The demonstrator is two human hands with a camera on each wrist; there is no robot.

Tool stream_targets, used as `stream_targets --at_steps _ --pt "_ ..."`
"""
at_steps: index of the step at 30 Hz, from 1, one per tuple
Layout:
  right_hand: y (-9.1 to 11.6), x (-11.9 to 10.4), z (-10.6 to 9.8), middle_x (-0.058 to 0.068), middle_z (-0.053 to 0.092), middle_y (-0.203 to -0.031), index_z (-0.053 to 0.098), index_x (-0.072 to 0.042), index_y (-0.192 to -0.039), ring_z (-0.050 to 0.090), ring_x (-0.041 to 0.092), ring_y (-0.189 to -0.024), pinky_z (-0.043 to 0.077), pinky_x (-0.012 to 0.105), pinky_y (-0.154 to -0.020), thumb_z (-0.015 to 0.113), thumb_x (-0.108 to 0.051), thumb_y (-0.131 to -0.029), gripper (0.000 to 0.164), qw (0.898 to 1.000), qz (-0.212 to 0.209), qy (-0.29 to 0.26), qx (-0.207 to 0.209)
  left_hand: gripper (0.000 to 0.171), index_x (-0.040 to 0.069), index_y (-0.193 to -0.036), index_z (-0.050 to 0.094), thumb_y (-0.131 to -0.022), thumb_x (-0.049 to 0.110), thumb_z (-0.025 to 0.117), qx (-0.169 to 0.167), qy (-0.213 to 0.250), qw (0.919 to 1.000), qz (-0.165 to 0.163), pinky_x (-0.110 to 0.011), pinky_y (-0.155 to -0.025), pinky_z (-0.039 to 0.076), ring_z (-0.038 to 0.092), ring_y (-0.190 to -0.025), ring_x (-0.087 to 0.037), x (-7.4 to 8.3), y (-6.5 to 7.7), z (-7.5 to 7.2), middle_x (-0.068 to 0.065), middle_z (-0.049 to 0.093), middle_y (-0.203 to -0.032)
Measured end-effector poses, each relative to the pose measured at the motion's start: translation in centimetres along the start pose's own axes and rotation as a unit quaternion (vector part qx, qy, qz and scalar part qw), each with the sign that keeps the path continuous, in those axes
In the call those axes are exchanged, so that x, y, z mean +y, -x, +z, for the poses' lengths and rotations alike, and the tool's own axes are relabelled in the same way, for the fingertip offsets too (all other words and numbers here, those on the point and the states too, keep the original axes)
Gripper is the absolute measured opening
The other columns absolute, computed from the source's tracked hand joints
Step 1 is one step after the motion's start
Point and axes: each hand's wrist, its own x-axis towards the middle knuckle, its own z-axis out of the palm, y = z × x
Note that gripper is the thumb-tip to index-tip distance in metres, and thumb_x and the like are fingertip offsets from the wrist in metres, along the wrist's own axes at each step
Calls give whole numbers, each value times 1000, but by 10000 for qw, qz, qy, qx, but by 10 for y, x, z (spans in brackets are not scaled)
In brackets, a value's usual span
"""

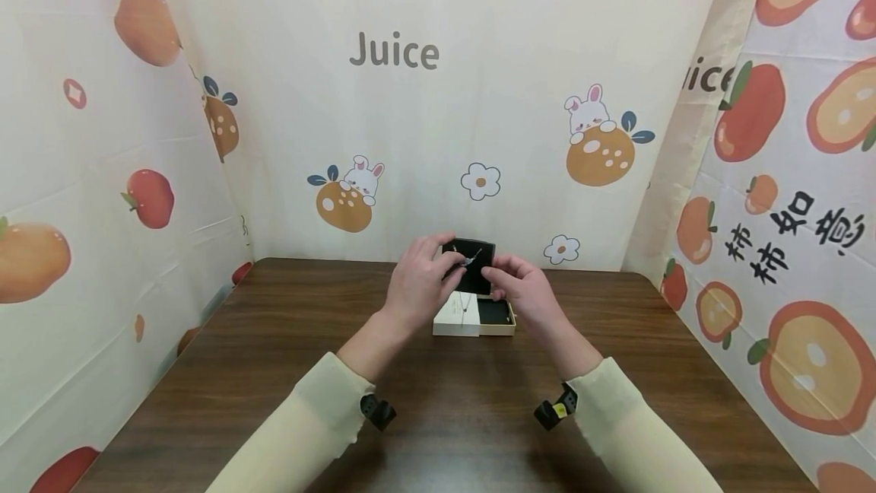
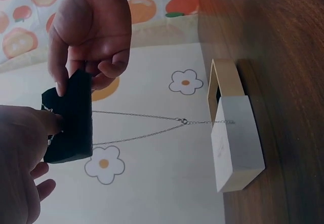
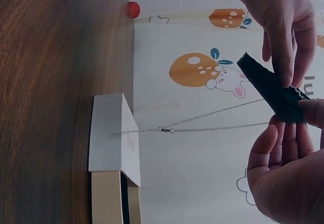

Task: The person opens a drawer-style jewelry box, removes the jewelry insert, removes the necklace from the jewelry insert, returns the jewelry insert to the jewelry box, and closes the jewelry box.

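A black jewelry pad (image 1: 480, 280) is held up above the table, tilted, with a silver necklace (image 1: 469, 260) across its face. My left hand (image 1: 422, 280) grips the pad's left side, its thumb over the front by the pendant. On the other side, my right hand (image 1: 527, 287) pinches the right edge, thumb in front and fingers behind. Two strands of the necklace chain (image 2: 136, 114) hang from under the pad and meet at a clasp (image 3: 165, 130). From there the chain's tail drops in front of a white box sleeve (image 1: 455, 318).
The sleeve lies on the brown wooden table (image 1: 438, 409) with a cream drawer (image 1: 508, 331) pulled partly out to the right, black inside. Fruit-print curtains (image 1: 479, 112) stand behind the table and along both sides. Dark wrist cameras (image 1: 378, 411) sit at both cuffs.
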Motion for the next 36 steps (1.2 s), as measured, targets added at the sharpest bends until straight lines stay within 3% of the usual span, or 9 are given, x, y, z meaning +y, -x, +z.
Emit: stream_targets --at_steps 18,26,36 --pt "0 1 -1 -2 64 -99 69 -6 -116 58 12 -82 55 19 -72 69 -13 -108 10 9999 75 -45 61 8 11 -106 84 -98 13 83 127 -44 9999 2 -46 -94 63 72 -113 -32 -6 -9 -2 -13 77 -127" --pt "2 1 -1 -3 64 -99 69 -8 -116 59 14 -83 57 20 -74 70 -15 -108 11 9998 104 129 91 9 10 -107 85 -100 15 82 -10 -53 9998 -185 -40 -85 59 67 -100 -27 -13 -15 -4 -8 74 -110" --pt "3 1 -2 -3 65 -98 70 -8 -116 59 14 -81 57 21 -75 71 -16 -108 12 9995 128 270 84 10 9 -108 85 -101 15 80 81 -21 9992 -389 -40 -81 58 67 -95 -27 -24 -25 -13 -8 71 -101"
